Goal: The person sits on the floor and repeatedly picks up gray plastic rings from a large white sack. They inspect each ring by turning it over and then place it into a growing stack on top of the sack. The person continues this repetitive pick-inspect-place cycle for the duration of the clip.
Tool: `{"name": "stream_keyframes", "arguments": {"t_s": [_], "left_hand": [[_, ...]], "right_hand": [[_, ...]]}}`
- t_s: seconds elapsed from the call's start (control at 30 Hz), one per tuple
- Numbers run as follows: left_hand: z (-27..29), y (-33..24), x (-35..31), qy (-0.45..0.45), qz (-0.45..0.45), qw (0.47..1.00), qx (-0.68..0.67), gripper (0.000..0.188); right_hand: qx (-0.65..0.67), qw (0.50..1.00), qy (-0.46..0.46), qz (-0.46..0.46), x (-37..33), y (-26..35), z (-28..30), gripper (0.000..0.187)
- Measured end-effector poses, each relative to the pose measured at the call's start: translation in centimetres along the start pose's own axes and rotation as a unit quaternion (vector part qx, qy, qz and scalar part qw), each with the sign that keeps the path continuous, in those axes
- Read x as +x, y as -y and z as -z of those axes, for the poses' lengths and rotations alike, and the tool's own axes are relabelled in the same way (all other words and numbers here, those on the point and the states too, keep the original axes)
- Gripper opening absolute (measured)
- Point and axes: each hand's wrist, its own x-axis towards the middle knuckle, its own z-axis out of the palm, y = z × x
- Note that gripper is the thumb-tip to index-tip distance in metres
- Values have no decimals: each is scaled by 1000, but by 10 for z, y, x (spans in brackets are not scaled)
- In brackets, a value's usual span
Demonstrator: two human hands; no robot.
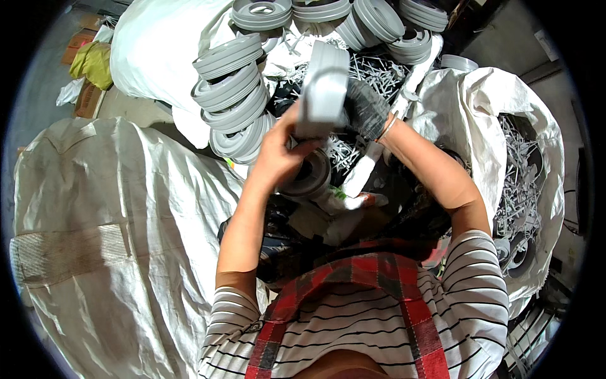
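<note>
My bare left hand (279,150) is closed on the lower left side of a pale grey plastic ring (325,79), held up on edge and slightly blurred. My right hand (368,108), in a dark grey glove, is curled against the ring's right side. Its fingertips are hidden behind the ring, so what it grips does not show. Below the ring, close to my left wrist, sits another grey round part (308,177) with a dark hollow middle. Thin white plastic strips (344,151) lie scattered beneath and behind my hands.
Stacked grey rings (230,95) stand at the left, with more rings (379,22) along the back. At the right, an open white sack (445,95) holds strips and round parts. A large white sack (158,208) spreads on the left. A yellow bag (93,65) lies far left.
</note>
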Motion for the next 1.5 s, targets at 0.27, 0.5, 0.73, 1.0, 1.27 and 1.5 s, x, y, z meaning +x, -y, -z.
{"name": "stream_keyframes", "arguments": {"t_s": [0.27, 0.5, 0.73, 1.0, 1.27, 1.5], "left_hand": [[70, -22, 46, -135, -267, 895, 332, 58], [160, 18, 123, -56, -26, 841, 538, 74], [201, 33, 131, -75, 76, 938, 328, 68], [185, 41, 97, -237, -76, 848, 467, 67], [55, -33, 49, -203, 88, 849, -481, 44], [18, 17, -2, -266, 111, 880, -378, 33]], "right_hand": [[-365, 929, -6, 57, 69, 30, 31, 26], [-810, 509, -117, 267, 210, 59, -16, 47], [-916, 300, -50, 260, 281, 66, 15, 29], [-721, 573, -53, 385, 157, 78, -35, 17], [-703, 578, 127, 395, 37, 58, -30, 26], [-764, 598, -204, 132, 125, 35, 115, 36]]}}
